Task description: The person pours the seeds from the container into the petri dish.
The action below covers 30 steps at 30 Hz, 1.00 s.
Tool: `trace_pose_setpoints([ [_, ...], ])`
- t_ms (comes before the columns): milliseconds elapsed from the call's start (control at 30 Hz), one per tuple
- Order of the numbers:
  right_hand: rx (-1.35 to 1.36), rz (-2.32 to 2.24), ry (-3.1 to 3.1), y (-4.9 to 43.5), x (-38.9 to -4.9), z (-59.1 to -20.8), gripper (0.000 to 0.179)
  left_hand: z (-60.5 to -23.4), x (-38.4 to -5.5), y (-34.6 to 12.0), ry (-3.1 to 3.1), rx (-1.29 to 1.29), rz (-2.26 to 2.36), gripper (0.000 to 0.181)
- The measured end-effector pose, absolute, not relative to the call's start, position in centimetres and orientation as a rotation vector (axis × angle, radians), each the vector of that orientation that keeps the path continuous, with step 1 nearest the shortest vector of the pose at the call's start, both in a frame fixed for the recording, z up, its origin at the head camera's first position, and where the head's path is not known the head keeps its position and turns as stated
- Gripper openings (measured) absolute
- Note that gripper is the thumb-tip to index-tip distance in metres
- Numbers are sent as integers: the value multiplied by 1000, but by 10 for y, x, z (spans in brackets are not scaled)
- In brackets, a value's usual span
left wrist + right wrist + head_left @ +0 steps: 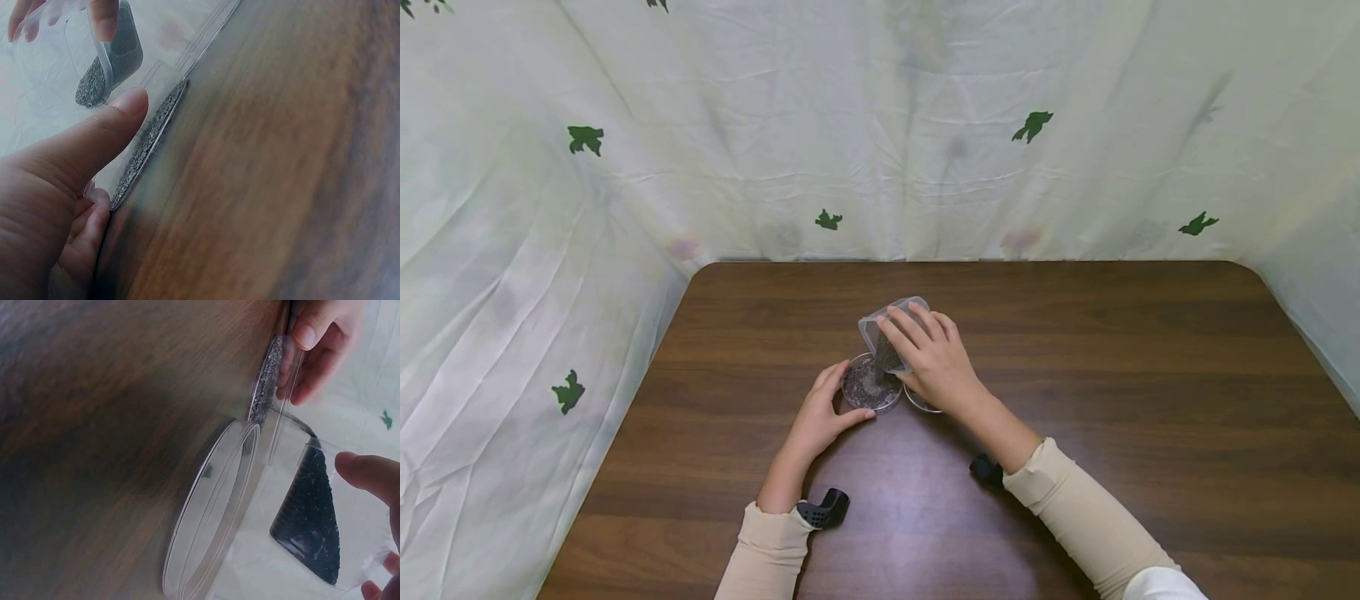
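Observation:
My left hand (815, 423) holds a clear round petri dish (891, 407) at its near left side, thumb and fingers spread around the rim. Grey-black granules (147, 147) cover the bottom of this dish. Over it, my right hand (938, 364) grips a clear plastic tub (870, 330) tilted on its side. Dark granules (312, 519) lie against the tub's lower wall, and a thin stream of them runs from its lip into the dish, as the right wrist view shows.
A second clear round dish (215, 506) stands right beside the filled one, partly under my right hand in the head view. All of this is on a brown wood-grain table (760, 333). Pale cloth (880, 125) with green leaf-like shapes hangs behind the table.

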State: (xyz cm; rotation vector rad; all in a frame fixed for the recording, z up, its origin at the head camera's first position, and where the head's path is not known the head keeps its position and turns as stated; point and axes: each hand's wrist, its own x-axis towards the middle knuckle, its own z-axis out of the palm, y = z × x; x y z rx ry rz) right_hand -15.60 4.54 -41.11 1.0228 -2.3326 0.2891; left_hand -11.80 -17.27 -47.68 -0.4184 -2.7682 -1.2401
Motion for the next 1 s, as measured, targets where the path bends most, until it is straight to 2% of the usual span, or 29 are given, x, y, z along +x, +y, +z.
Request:
trace_pose_setpoints([
  [1000,1003,310,-2331,45,-155,-413,89,-475,-117,-172,-2758,-412,-1279,86],
])
